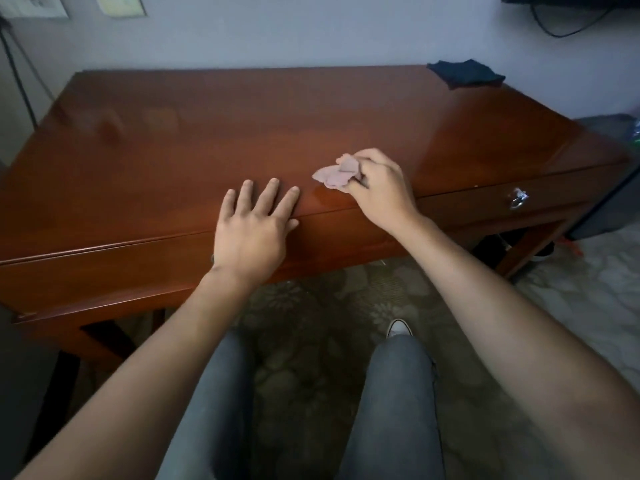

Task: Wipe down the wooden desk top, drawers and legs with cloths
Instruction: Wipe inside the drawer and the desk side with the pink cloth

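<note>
Right hand grips pink cloth on desk; left hand flat

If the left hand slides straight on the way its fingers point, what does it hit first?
Nothing, apparently: the left hand lies flat at the desk front edge, fingers aimed toward the back. Bare top lies ahead up to the wall. The pink cloth sits off to its right.

left hand: flat on desk front edge, fingers spread
right hand: grips pink cloth on desk top
dark cloth: far right corner
drawer handle: metal, right front
floor: patterned carpet
</note>
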{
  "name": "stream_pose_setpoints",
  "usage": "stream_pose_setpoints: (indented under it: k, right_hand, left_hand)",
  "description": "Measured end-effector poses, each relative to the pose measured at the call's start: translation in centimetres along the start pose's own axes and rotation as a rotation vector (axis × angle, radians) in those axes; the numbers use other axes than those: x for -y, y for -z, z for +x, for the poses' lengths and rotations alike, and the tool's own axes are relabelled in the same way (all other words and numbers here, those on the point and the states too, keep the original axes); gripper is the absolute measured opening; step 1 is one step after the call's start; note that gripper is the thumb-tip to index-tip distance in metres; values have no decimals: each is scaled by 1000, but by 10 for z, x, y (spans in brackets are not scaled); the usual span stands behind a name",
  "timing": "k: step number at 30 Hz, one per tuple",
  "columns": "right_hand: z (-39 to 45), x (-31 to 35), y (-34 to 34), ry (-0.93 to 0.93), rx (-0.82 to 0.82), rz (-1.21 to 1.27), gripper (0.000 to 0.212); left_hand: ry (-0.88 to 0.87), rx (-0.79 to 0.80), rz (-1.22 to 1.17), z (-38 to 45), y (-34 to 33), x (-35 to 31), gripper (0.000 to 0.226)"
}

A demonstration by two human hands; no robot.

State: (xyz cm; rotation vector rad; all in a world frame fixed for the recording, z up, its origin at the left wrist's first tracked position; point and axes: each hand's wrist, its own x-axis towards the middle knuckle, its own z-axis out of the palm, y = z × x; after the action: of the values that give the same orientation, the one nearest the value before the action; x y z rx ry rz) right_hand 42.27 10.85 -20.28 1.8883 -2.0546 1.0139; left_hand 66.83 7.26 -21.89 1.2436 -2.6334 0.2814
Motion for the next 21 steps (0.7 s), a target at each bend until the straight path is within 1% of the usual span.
stream_pose_setpoints:
  k: [2, 3, 5, 7, 8, 10, 11, 12, 14, 15, 16, 18, 21]
  right_hand:
    - [0, -4, 0, 89, 78, -18, 44]
    - [-4, -7, 0, 122, 88, -45, 49]
    - [-14, -13, 1, 182, 30, -101, 50]
    - [-31, -21, 6, 203, -105, -139, 43]
    - [-42, -27, 10, 176, -195, -139, 39]
    - [-73, -37, 15, 34, -373, -76, 34]
    - [-93, -42, 15, -68, -422, -26, 32]
    - [-113, -47, 12, -174, -424, 23, 31]
    - [-145, -56, 3, -317, -330, 86, 29]
    - [-156, -60, -3, -327, -261, 107, 28]
    - [-163, -63, -10, -299, -196, 125, 26]
    - [-162, -68, -24, -182, -98, 133, 20]
    - [-145, -71, -41, -10, 13, 65, 29]
  left_hand:
    - [19, -31, 2, 0, -2, -2, 55]
    - [26, -50, 9, 1, -2, -4, 54]
    - [43, -78, 19, 0, -5, -7, 52]
    - [67, -107, 19, -1, -6, -9, 51]
    - [78, -117, 20, -2, -7, -11, 51]
    - [96, -138, 16, -3, -8, -15, 49]
    - [102, -152, 12, -4, -9, -17, 48]
    - [113, -162, 8, -6, -10, -19, 48]
    - [142, -180, 5, -8, -12, -22, 47]
    - [153, -187, 8, -8, -12, -24, 45]
    - [165, -192, 7, -8, -12, -27, 45]
    - [194, -192, -3, -7, -10, -32, 48]
    - [270, -204, -2, -10, -8, -45, 53]
